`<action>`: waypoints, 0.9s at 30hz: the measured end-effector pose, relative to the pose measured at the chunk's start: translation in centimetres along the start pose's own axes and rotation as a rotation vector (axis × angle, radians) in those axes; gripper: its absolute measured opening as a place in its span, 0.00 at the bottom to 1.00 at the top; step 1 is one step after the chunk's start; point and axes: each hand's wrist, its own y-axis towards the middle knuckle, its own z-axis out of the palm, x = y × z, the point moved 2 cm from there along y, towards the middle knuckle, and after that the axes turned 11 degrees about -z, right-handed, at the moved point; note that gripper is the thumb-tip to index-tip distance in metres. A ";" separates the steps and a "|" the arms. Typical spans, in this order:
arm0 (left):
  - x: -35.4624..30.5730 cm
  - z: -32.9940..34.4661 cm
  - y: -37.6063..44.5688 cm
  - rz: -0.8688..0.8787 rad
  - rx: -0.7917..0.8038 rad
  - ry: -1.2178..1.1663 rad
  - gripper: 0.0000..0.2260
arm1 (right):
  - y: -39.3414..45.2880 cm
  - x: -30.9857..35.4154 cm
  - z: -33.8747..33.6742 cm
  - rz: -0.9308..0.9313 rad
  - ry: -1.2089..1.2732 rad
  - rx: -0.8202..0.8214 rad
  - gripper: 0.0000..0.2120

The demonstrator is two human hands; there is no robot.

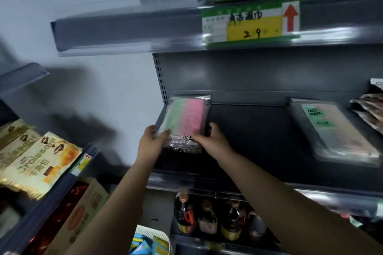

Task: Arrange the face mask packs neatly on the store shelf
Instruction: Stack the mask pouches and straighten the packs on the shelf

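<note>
Pink and green show through the clear wrapper of the face mask pack (187,119), which lies flat at the left end of the dark shelf (246,128), its far edge near the back panel and its near edge short of the shelf's front lip. The left hand (152,144) has its fingers curled over the pack's near left corner, and the right hand (213,141) pinches the near right corner, thumb on top; both are closed lightly on the wrapper, not clenched. Holding the two near corners lets the person slide and square the pack against the shelf's left edge, which looks like the step in hand, though the blur makes it hard to say whether the pack is fully resting or slightly lifted at the front.

A second pack (329,128), grey with a green "FACE MASK" label, lies toward the right end, turned askew to the front edge and well apart from the first; it probably needs straightening next. More packets (371,109) crowd the far right corner.

The shelf is dark metal with a perforated upright at its back left corner. Above, a yellow price tag (250,23) hangs on the upper shelf's front rail; below stand sauce bottles (207,217), and croissant bags (35,161) fill a neighbouring rack by a pale wall
</note>
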 end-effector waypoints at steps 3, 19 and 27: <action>0.1 0.3 0.7 -0.055 0.065 -0.067 0.23 | 0.3 -0.4 0.7 0.059 0.031 -0.034 0.37; 0.7 2.1 0.0 0.002 0.183 -0.088 0.20 | 0.1 -1.5 0.0 0.028 -0.008 -0.173 0.20; -0.6 7.2 -1.6 0.042 0.282 -0.034 0.21 | -1.8 -2.9 -5.3 0.043 -0.027 -0.287 0.21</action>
